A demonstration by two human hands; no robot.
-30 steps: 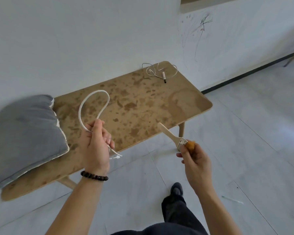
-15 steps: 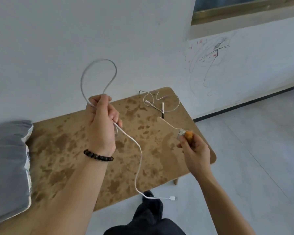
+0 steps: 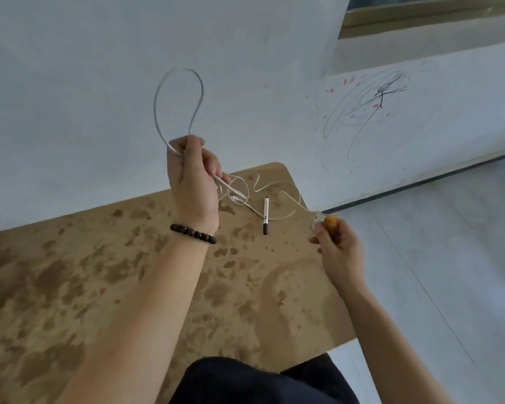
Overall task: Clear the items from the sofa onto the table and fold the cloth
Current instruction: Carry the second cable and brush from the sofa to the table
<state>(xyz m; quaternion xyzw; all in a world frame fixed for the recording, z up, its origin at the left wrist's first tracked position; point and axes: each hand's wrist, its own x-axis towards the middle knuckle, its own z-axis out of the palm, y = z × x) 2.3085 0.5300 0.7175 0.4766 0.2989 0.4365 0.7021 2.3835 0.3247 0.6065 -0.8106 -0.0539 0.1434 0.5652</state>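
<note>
Grips a looped white cable (image 3: pixel 172 148) in the left hand (image 3: pixel 191 182), raised over the stained surface (image 3: pixel 99 287). Holds a brush (image 3: pixel 319 219) in the right hand (image 3: pixel 338 249), near a pen (image 3: pixel 265 215) and a tangled wire (image 3: pixel 257 182) lying there.

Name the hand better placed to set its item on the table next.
Left, probably. The left hand holds the white cable well over the table, its tail hanging toward the tabletop. The right hand grips the brush out at the table's right edge.

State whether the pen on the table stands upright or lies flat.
Lies flat: the pen rests lengthwise on the table, on its stained top.
</note>
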